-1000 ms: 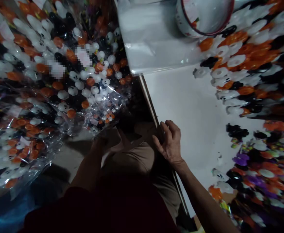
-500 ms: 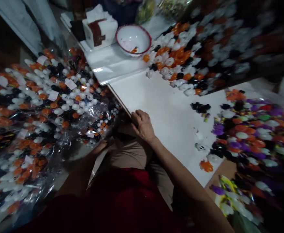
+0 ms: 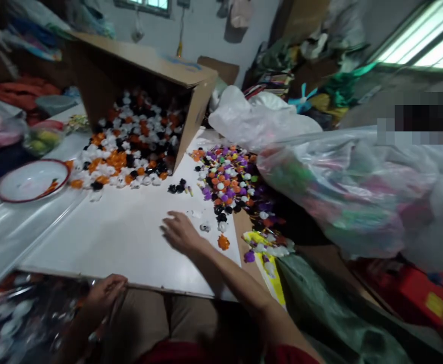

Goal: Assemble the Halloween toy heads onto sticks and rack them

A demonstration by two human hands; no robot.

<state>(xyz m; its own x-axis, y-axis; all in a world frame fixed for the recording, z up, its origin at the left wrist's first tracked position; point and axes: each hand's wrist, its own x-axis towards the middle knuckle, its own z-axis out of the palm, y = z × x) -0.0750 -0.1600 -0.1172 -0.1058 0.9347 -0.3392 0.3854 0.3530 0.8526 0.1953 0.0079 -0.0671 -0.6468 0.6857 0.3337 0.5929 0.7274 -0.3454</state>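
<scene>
My right hand (image 3: pixel 179 232) lies palm down on the white board (image 3: pixel 122 237), fingers spread, close to a small white ghost piece (image 3: pixel 205 227) and an orange piece (image 3: pixel 223 242). It holds nothing. My left hand (image 3: pixel 105 290) sits at the board's near edge, over my lap, with its fingers curled; I cannot make out anything in them. A tipped cardboard box (image 3: pixel 141 76) spills white, orange and black pieces (image 3: pixel 130 151) onto the far side of the board. A second heap of purple, orange and black pieces (image 3: pixel 231 179) lies to the right.
A white bowl with a red rim (image 3: pixel 32 179) stands at the left. Clear bags of pieces (image 3: pixel 16 318) lie at lower left. A large plastic bag of coloured items (image 3: pixel 357 192) fills the right side. Green cloth (image 3: pixel 338 313) lies below it. Clutter lines the back wall.
The view swung up and right, from the bags on the floor to the tabletop. My right hand left the board's edge and moved onto the board toward the loose pieces.
</scene>
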